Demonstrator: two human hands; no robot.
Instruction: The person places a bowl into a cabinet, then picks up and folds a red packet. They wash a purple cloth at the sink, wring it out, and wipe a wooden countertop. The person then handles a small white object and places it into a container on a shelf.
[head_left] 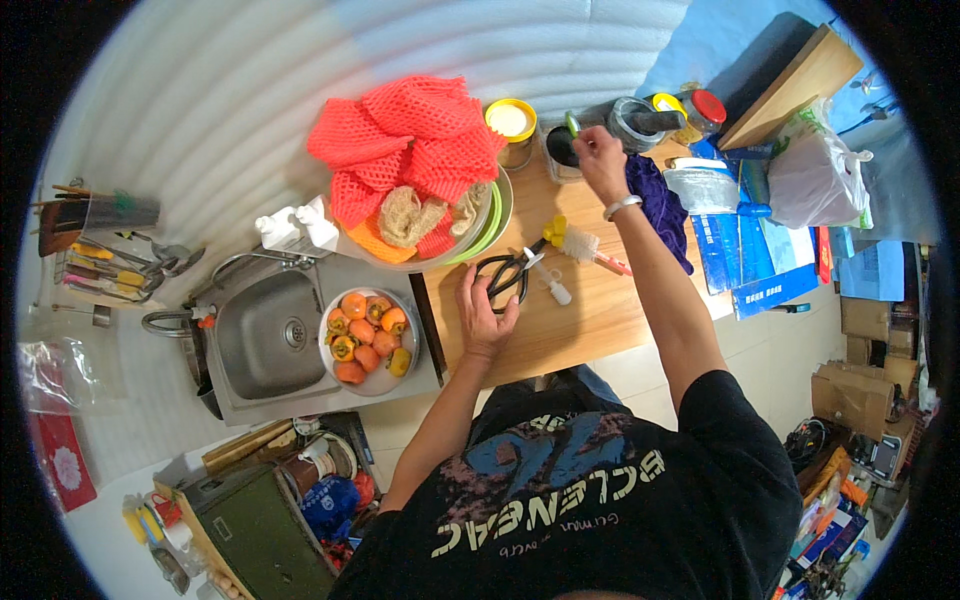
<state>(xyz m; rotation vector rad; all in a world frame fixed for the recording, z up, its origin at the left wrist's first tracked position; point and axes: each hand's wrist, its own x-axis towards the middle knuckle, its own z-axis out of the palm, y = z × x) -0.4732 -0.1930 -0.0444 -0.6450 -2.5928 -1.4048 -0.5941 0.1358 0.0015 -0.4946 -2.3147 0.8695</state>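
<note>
My left hand point(482, 318) lies on the wooden counter, fingers apart, touching the black handles of a pair of scissors point(507, 278). Just right of the scissors are a small white-capped tool point(556, 287) and a bottle brush point(580, 243) with white bristles, a yellow tip and a reddish handle. Farther back, my right hand point(602, 160) is closed on a slim green-ended tool point(572, 123), its kind not clear. It is held at a clear square container point(560, 150) with a dark inside. The tool's lower part is hidden.
A bowl point(506, 205) with red netting point(415, 140) stands left of the jars. A bowl of persimmons point(367, 336) sits beside the steel sink point(265, 325). A purple cloth point(657, 215), a mortar point(635, 125), lidded jars point(706, 110) and a white plastic bag point(815, 180) are at right.
</note>
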